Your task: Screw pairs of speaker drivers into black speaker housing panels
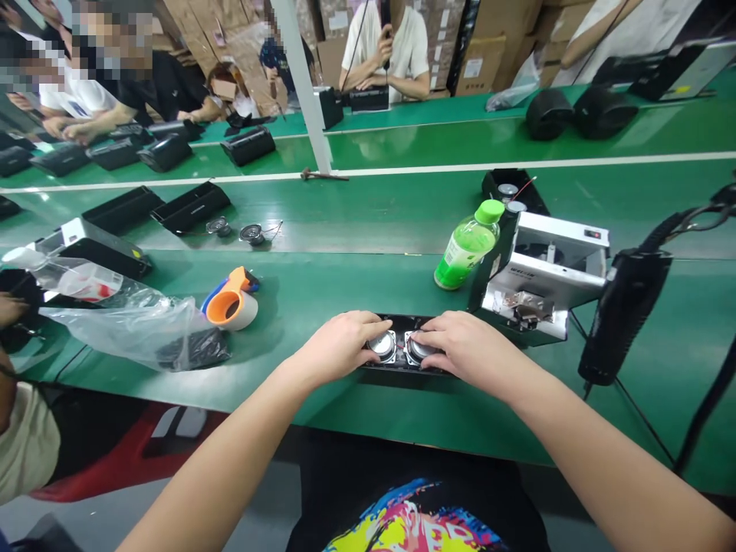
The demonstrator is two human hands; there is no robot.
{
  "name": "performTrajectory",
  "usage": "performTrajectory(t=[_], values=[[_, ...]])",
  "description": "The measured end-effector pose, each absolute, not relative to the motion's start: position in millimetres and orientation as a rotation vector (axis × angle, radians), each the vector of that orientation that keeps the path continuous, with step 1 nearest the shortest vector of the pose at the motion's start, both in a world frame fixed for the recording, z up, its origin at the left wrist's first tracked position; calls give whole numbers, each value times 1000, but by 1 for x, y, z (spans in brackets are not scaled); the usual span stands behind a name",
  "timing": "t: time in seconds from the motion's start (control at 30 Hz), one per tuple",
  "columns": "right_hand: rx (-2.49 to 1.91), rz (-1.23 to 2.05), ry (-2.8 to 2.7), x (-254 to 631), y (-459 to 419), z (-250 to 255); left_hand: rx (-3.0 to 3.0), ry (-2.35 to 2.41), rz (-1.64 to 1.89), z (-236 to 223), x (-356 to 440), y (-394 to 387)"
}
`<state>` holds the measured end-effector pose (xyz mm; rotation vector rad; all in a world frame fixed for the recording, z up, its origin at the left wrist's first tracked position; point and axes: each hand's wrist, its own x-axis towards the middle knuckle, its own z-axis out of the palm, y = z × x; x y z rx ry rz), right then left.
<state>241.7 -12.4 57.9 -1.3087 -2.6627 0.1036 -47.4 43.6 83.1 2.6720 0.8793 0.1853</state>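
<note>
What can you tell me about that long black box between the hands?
The long, narrow black box, apparently plastic, lies open side up on the green table. Inside, side by side, sit two round, square-flanged silver speaker drivers. The left hand and right hand each touch one driver, partly hiding the box's ends.

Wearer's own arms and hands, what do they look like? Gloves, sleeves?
Left hand and right hand: bare, no gloves. Forearms uncovered; no sleeves, watch or bracelet in view. Black shirt with a splashed print in yellow, pink and blue.
</note>
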Motion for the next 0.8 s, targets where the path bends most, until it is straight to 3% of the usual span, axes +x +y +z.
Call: performTrajectory(t=[0.2,0.8], values=[[-1260,164,-2619,243,-13,58,2448,1085,452,77,-80,30],[-1259,21,-2672,240,-17,62,2092,1090,478,48,-87,27]])
